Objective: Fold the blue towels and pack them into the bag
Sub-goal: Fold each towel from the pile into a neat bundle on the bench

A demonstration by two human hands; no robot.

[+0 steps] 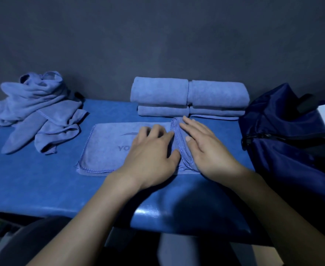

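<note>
towel (108,150) logo half hidden, bag (284,143) cropped

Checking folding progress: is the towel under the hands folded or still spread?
Partly folded: the towel lies flat leftward, its right end bunched between left hand and right hand.

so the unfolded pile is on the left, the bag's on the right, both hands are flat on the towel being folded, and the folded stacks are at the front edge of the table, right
Not quite: the head view shows the folded stacks at the back of the table, against the wall. The rest holds: the unfolded pile on the left, the bag on the right, left hand and right hand flat on the towel being folded.
</note>
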